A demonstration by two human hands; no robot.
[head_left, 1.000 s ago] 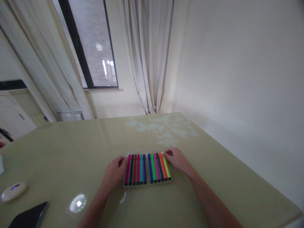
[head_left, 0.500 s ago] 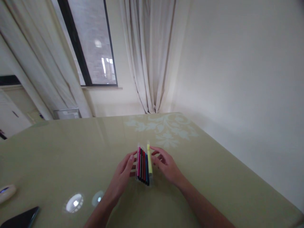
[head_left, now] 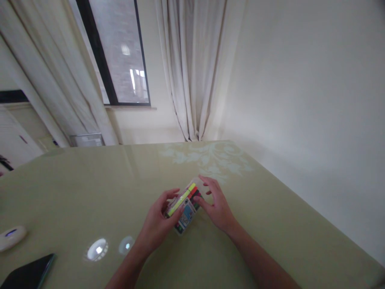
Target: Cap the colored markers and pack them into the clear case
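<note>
A clear plastic case of markers [head_left: 187,214] is tilted between my two hands, its printed label facing me. A yellow marker [head_left: 181,199] and an orange one show along its upper edge, with darker pens below. My left hand [head_left: 159,218] grips the case from the left, thumb across the front and fingers behind. On the right, my right hand [head_left: 215,202] holds the far upper end, thumb on the front and fingers bent over the top corner. Parts of the case are hidden behind the fingers.
The glossy green table [head_left: 105,192] reflects ceiling lights. A black phone-like slab [head_left: 28,273] and a white mouse [head_left: 12,237] lie at the lower left. Beyond the far edge hang pale curtains [head_left: 192,72]; a white wall [head_left: 306,92] borders the table on the right.
The marker case has turned from standing nearly straight, pen edge towards me, to leaning right with its label showing. Both hands have closed on it.
</note>
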